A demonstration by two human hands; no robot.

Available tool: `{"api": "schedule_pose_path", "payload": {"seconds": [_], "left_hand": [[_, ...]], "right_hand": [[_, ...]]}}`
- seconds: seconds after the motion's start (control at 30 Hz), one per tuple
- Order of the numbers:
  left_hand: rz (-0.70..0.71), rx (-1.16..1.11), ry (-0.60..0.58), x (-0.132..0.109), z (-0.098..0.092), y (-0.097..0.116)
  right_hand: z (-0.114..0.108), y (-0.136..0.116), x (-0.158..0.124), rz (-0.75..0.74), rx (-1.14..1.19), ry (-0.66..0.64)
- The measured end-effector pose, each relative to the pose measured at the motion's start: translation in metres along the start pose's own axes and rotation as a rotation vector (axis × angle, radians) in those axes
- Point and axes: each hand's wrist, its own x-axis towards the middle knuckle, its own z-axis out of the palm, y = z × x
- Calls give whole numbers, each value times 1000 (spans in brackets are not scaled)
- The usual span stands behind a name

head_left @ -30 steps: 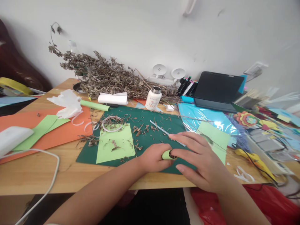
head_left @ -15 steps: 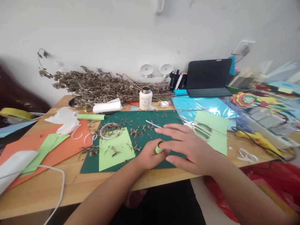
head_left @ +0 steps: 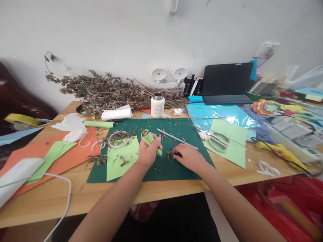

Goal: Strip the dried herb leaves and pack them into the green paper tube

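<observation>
My left hand is wrapped round a light green paper tube, tilted so its open end faces up, with dried leaf bits visible inside. Low over the dark green cutting mat, my right hand has its fingers curled and pinched at some dried leaves. A clear strip lies just beyond the right hand. Left of the tube rests a light green paper square, with leaf crumbs on it and a tape ring over its upper edge.
A white bottle, uncapped, stands behind the mat. Dried plant stems pile along the wall. Scissors lie on green paper at right, near a blue plastic packet. Orange paper and a white cable are at left.
My left hand has moved left and raised the tube's open end towards the back. The right hand has left the tube and come down to the leaves on the mat.
</observation>
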Motion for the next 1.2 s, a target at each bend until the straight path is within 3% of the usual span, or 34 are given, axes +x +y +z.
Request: {"api": "schedule_pose_path", "payload": {"seconds": [0.17, 0.33, 0.53, 0.67, 1.0, 1.2], "left_hand": [[-21, 234, -121, -5, -2, 2], [28, 442, -235, -6, -3, 7], [59, 468, -302, -5, -4, 4], [110, 483, -385, -5, -3, 6], [54, 464, -405, -7, -2, 13], [14, 393, -351, -8, -1, 12]], "right_hand": [[-4, 3, 1, 49, 22, 5], [-23, 0, -4, 129, 79, 66], [-41, -10, -13, 119, 431, 170], [-41, -14, -13, 84, 512, 232], [-39, -20, -17, 113, 455, 220], [-36, -23, -17, 140, 488, 213]]}}
